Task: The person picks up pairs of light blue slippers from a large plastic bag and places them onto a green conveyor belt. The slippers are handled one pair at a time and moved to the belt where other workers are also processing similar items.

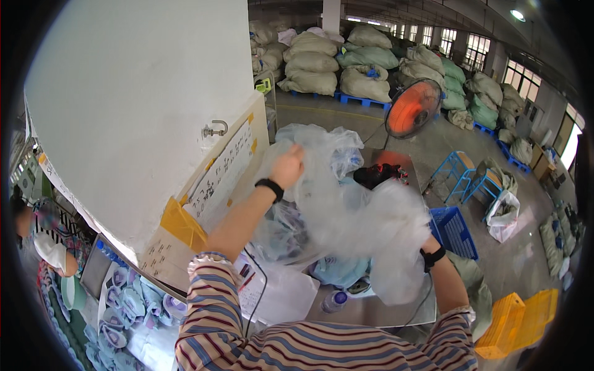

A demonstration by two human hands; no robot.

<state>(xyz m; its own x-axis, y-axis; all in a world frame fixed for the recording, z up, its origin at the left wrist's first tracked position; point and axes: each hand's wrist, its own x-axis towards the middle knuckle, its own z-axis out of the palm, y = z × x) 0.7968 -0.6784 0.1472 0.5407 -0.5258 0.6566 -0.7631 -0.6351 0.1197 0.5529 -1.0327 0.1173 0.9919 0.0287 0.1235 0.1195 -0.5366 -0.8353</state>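
A large clear plastic bag [346, 210] is spread over the worktable between my two hands, partly blurred by motion. My left hand [288, 167], with a black band at the wrist, is closed on its upper left part. At its right edge is my right hand [431, 245], also with a black wristband; film covers most of its fingers, and the bag is bunched up against it. Under and beside the film lie light blue pieces [340, 271], whose kind I cannot make out. More bagged items [286, 229] sit below my left forearm.
Written sheets [284, 294] and a purple-capped bottle [335, 301] lie on the table's near side. A white pillar [142, 111] rises at left. An orange fan [414, 108], blue crate [453, 232], yellow crates [513, 321] and blue stools [461, 176] stand right. Light blue and purple shoe-like pieces [133, 303] fill the lower left.
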